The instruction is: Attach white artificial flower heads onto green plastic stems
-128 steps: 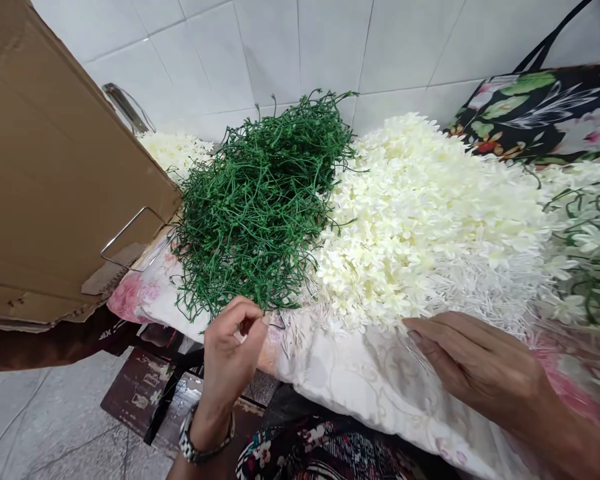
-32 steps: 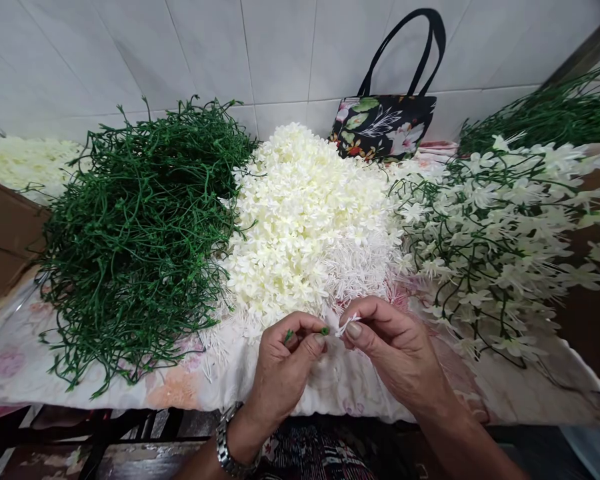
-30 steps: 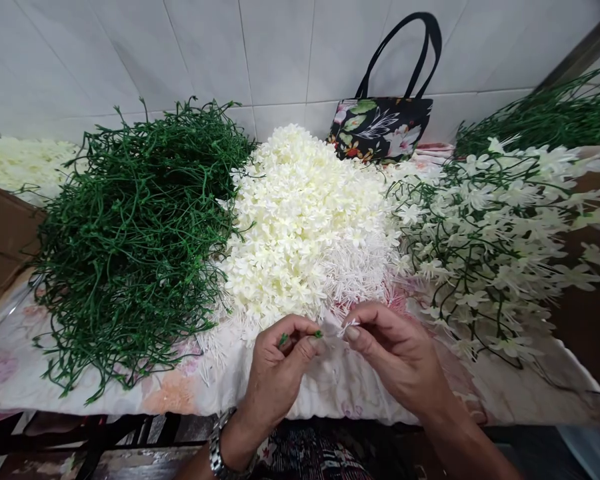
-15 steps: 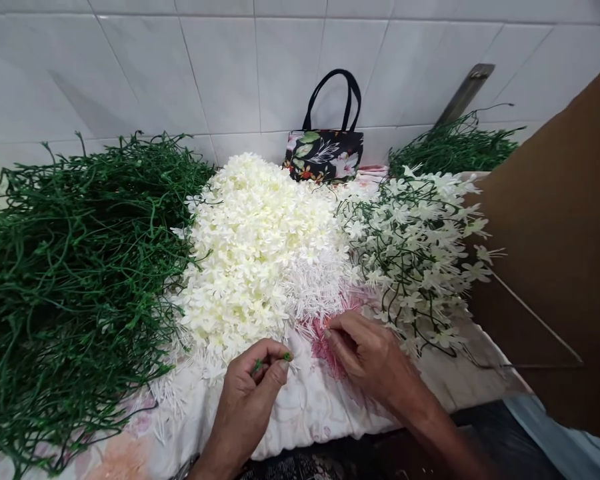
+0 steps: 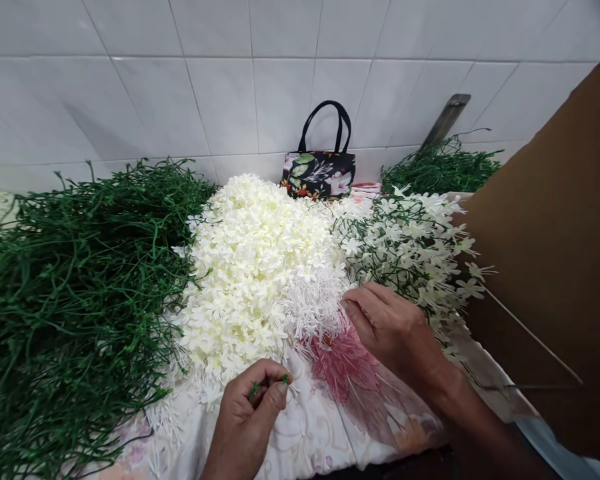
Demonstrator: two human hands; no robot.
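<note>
My left hand [image 5: 253,413] is closed near the front of the cloth, pinching a green plastic flower stem [image 5: 285,379]. Only short green ends of it show between the fingers. My right hand [image 5: 387,323] is at the right edge of a heap of thin white stamens [image 5: 313,303], thumb and fingertips pressed together; whatever they pinch is too small to make out. Behind the stamens rises a large pile of loose cream-white artificial petals [image 5: 250,247]. Assembled white flowers on green stems [image 5: 410,247] lie to the right, beyond my right hand.
A big heap of green stems [image 5: 80,287] covers the left side. A black floral handbag [image 5: 317,175] stands against the tiled wall [image 5: 220,93]. More green stems [image 5: 440,167] lie at the back right. Brown cardboard [image 5: 545,253] rises on the right. Printed cloth [image 5: 325,427] lies underneath.
My right hand has moved up and right, from above the cloth's pink print to the stamen heap. My left hand keeps its pinch on the stem. The view has tilted up slightly.
</note>
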